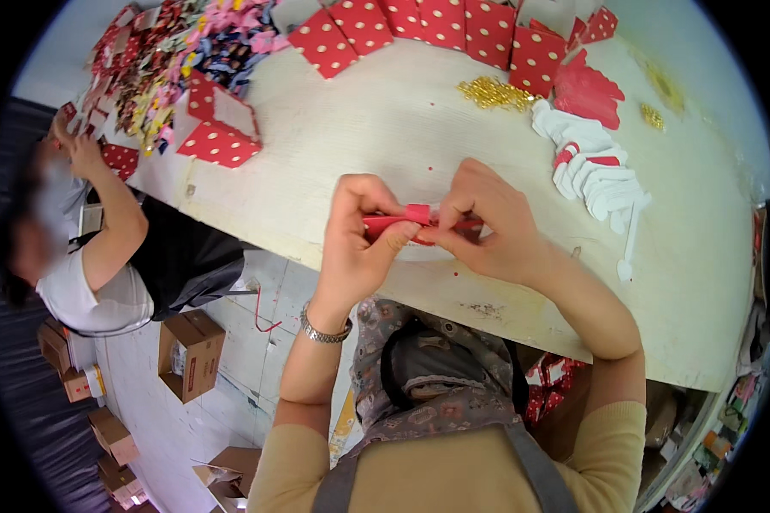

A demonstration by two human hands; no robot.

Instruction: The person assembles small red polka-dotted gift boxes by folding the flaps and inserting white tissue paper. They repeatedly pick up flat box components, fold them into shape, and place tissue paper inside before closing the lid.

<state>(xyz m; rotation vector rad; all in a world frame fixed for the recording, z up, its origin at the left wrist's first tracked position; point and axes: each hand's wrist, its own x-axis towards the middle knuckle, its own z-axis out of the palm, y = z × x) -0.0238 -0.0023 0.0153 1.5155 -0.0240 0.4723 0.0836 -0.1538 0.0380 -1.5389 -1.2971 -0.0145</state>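
left hand (364, 239) pinches a small red piece (417, 211) between thumb and fingers; right hand (492, 227) pinches at its right end, thumb and index close together, exact contact hidden. piece is between the 2 hands, over the near edge of the white table (316, 154). white cutouts (586, 171) fanned out at right, gold bits (496, 94) piled beyond them, dotted red boxes (488, 38) along far side. co-worker (103, 282) at left, hands raised.
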